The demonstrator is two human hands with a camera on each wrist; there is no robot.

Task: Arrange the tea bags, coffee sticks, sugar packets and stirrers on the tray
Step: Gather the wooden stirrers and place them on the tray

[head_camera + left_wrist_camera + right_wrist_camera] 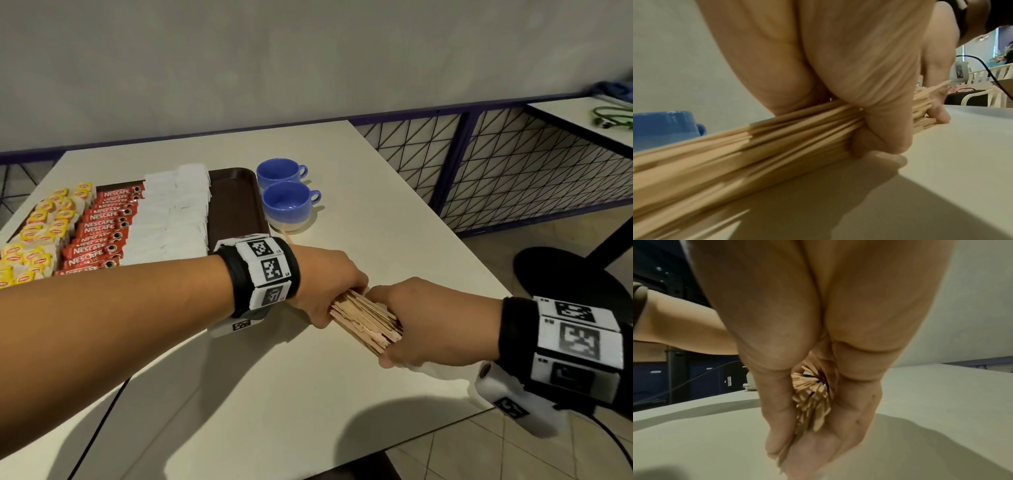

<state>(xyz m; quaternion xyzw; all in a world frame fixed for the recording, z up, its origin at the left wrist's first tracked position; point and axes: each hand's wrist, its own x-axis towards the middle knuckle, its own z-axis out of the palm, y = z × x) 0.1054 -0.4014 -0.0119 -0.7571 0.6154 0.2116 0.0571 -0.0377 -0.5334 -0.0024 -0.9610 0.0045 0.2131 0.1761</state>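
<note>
Surface: a pale table [359, 212] beside a grey wall, with a wire-mesh barrier [513, 171] to the right.
Tray: the brown tray [236, 202] holds rows of yellow tea bags [44, 226], red coffee sticks [102, 233] and white sugar packets [171, 219]; its right strip is bare.
Cups: two blue cups [286, 195] stand just beside the tray.
Left hand: the left hand [325, 287] curls round one end of the wooden stirrers [366, 320].
Right hand: the right hand [431, 322] grips the other end, fingers closed.
Stirrers: a bundle low over the table's near right part; contact with the table seems likely, though blurred.

"NESCAFE" — white lettering on the red coffee sticks [99, 233], "CLASSIC" beneath it on some
</note>
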